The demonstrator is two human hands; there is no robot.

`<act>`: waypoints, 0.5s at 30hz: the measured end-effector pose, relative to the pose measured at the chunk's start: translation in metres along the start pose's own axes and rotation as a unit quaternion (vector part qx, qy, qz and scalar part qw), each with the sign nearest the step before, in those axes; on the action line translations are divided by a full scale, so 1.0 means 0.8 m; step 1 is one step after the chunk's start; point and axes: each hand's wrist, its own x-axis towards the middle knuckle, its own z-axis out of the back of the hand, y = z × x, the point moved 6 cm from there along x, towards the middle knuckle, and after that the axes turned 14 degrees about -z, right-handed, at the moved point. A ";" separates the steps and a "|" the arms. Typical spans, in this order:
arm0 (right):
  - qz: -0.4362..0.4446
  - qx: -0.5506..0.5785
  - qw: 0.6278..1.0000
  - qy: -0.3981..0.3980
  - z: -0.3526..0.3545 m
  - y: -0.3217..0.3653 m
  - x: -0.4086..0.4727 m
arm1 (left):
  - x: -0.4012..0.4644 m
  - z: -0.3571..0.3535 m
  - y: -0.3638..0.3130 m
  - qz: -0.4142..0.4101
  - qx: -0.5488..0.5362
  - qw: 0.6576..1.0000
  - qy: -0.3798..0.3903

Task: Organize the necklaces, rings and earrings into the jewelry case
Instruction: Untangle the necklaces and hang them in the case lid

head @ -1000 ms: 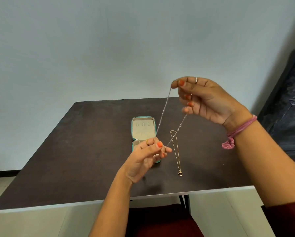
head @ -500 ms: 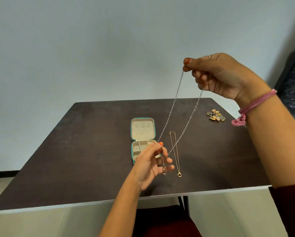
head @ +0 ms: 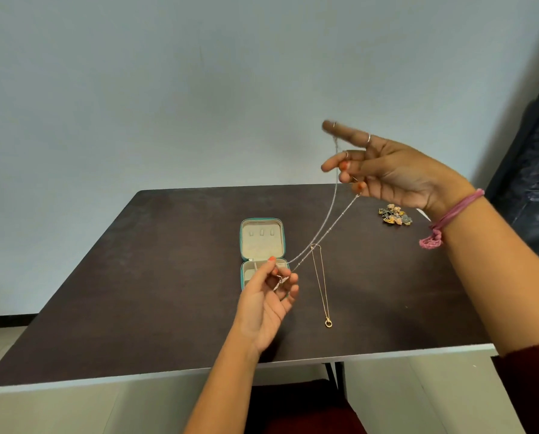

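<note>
silver chain runs taut-ish through the air in two strands, from the raised right hand down to the left hand. the right hand is up near the wall, forefinger stretched out straight, the other fingers loosely bent; the chain hangs over those fingers, one strand dropping from near the forefinger and the other from by the lower fingertips. whether any finger truly pinches it, i cannot tell, as the hand is blurred. the left hand is low, palm up, thumb and fingertips curled in and pinching the chain's lower end with a small pale pendant just above the case. the case is teal, open on the dark table, lid laid back showing a cream lining with three small tabs; its lower tray is partly hidden by the left hand. just right of the case a gold necklace lies flat on the table, running toward the near edge and ending in a small ring pendant. well to the right, near the far edge and below the right wrist, lies a small heap of earrings in gold and dark tones. a pink band circles the right wrist.
</note>
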 end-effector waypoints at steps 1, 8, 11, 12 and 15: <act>-0.021 -0.038 0.999 -0.011 0.005 -0.002 0.000 | 0.001 0.002 -0.003 -0.001 -0.027 1.000 -0.009; -0.069 -0.077 0.990 -0.094 0.045 0.006 -0.010 | 0.005 0.020 -0.025 -0.029 -0.171 0.984 -0.042; -0.056 -0.125 0.985 -0.102 0.055 0.010 -0.012 | 0.002 0.023 -0.031 -0.048 -0.137 0.988 -0.049; -0.054 -0.156 0.981 -0.101 0.057 0.010 -0.013 | 0.001 0.023 -0.033 -0.053 -0.116 0.991 -0.045; -0.036 -0.240 0.961 -0.131 0.067 0.014 -0.014 | 0.001 0.022 -0.037 -0.062 -0.029 0.997 -0.023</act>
